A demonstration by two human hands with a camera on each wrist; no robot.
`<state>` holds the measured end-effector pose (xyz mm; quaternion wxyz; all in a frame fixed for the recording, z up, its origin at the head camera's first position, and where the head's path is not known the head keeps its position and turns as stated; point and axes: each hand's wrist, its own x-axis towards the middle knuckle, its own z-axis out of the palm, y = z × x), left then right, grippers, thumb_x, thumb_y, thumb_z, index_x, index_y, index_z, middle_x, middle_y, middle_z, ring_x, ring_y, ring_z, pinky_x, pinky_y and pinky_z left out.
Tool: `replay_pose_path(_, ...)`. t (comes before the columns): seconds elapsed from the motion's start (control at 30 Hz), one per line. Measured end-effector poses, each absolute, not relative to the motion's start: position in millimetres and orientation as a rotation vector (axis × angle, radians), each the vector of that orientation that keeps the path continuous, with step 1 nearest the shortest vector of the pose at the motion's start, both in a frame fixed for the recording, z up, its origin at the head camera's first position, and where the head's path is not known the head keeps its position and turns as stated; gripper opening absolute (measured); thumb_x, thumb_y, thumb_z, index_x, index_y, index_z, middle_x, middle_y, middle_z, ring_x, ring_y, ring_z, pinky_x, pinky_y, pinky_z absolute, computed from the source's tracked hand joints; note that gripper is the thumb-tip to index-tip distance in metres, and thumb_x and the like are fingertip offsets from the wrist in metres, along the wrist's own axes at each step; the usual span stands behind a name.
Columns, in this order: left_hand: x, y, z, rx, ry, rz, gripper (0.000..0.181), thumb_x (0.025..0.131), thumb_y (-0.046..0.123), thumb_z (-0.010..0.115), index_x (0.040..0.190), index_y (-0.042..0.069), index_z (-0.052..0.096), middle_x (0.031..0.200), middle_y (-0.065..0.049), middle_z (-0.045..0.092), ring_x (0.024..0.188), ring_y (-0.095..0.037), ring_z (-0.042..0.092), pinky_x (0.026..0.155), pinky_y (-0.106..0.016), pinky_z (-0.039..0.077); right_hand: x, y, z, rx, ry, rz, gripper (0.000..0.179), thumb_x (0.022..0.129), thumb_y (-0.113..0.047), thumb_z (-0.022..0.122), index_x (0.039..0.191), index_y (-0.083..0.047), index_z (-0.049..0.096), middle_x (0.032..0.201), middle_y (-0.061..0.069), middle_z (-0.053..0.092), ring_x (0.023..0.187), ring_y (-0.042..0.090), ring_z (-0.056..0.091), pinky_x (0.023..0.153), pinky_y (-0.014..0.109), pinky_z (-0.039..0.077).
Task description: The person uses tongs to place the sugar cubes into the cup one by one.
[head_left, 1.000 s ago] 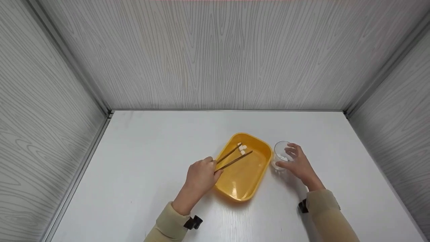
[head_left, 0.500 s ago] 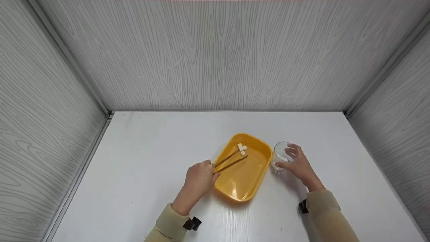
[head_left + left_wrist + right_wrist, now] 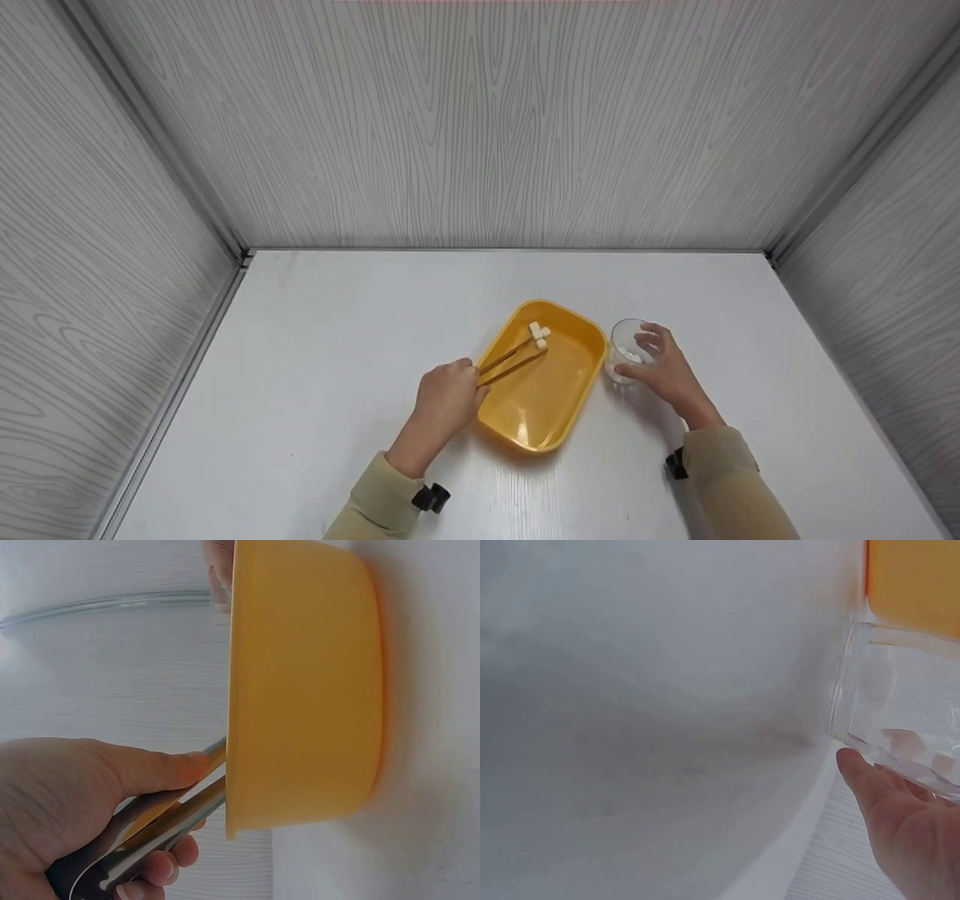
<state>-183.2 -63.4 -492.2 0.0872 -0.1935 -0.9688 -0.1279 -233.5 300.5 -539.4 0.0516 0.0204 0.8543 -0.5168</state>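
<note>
My left hand (image 3: 448, 394) grips a pair of metal tongs (image 3: 154, 836) with a dark rear end. Their two arms reach over the near-left rim of a yellow tray (image 3: 525, 409). At the tips, the arms flank one small white piece (image 3: 541, 344); other white pieces (image 3: 535, 329) lie close behind it. From the left wrist, the tray wall hides the tips. My right hand (image 3: 670, 375) holds a clear drinking glass (image 3: 624, 352) by its side, thumb in front and fingers curved behind. Something whitish shows at the bottom of the glass, which stands upright right of the tray.
The white table (image 3: 337, 337) carries the tray and glass. Grey wood-grain panels (image 3: 480, 127) enclose it at the back and on both sides. The glass stands very close to the tray's right rim.
The tong tips have drawn back slightly toward me and come closer together around the nearest white piece. My right hand and the glass have stayed in place.
</note>
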Motion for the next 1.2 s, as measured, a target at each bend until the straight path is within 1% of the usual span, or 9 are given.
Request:
replay_pose_path(0.17, -183.7, -62.2, -491.9, -0.589, -2.886, -0.359, 0.026, 0.084, 0.026, 0.079, 0.082, 0.002, 0.071, 0.068, -0.002, 0.055, 0.060, -0.021, 0.060, 0.053, -0.036, 0.050, -233.4, 301.1, -539.3, 0.066, 2.586, -1.587, 0.102, 0.075, -0.030, 0.087, 0.151, -0.009, 0.022, 0.152, 0.021, 0.033, 0.141, 0.038, 0.029, 0.106, 0.055, 0.032)
replay_pose_path(0.4, -184.6, -61.2, -494.6, -0.625, -2.842, -0.374, 0.025, 0.081, 0.022, 0.082, 0.078, 0.001, 0.070, 0.066, -0.002, 0.055, 0.059, -0.022, 0.061, 0.050, -0.035, 0.050, -232.9, 301.9, -540.5, 0.018, 2.541, -1.650, 0.099, 0.076, -0.025, 0.086, 0.150, -0.009, 0.022, 0.151, 0.020, 0.032, 0.141, 0.039, 0.028, 0.105, 0.053, 0.035)
replay_pose_path(0.77, -186.7, -59.0, -494.8, -0.636, -2.824, -0.340, 0.023, 0.081, 0.023, 0.081, 0.077, 0.002, 0.071, 0.065, -0.002, 0.055, 0.057, -0.021, 0.059, 0.050, -0.035, 0.049, -233.4, 302.2, -540.9, 0.024, 2.559, -1.624, 0.101, 0.076, -0.026, 0.086, 0.151, -0.008, 0.021, 0.151, 0.022, 0.032, 0.141, 0.040, 0.029, 0.105, 0.054, 0.035)
replay_pose_path(1.2, -191.2, -54.8, -496.2, -0.671, -2.839, -0.295, 0.021, 0.083, 0.024, 0.079, 0.077, 0.004, 0.073, 0.069, -0.002, 0.058, 0.059, -0.021, 0.061, 0.050, -0.035, 0.050, -233.3, 301.4, -540.6, 0.028, 2.557, -1.630, 0.101, 0.076, -0.029, 0.086, 0.150, -0.008, 0.021, 0.151, 0.021, 0.033, 0.141, 0.039, 0.029, 0.106, 0.054, 0.034)
